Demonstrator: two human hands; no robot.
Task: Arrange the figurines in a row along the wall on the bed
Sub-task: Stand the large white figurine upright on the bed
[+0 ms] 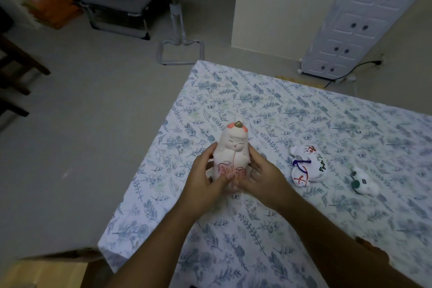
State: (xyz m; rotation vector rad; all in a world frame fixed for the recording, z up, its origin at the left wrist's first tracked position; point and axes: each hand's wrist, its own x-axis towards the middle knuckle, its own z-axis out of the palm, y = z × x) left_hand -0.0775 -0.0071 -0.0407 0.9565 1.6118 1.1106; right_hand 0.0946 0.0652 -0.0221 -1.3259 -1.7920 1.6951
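A white doll figurine [232, 147] with pink flower marks and a small gold top stands upright near the bed's left edge. My left hand [204, 176] and my right hand [261, 176] clasp its lower body from both sides. To its right a white cat figurine [306, 165] with a blue cord lies on its side on the sheet. Further right lies a small white figurine [363, 181] with a green patch. Both lie free of my hands.
The bed [304, 112] has a blue leaf-print sheet, its left edge dropping to a grey floor. A white drawer cabinet [350, 23] stands beyond the bed's far edge, with a black cable [350, 70] beside it. A metal stand base [180, 51] and a grey folding cot [124, 4] are on the floor.
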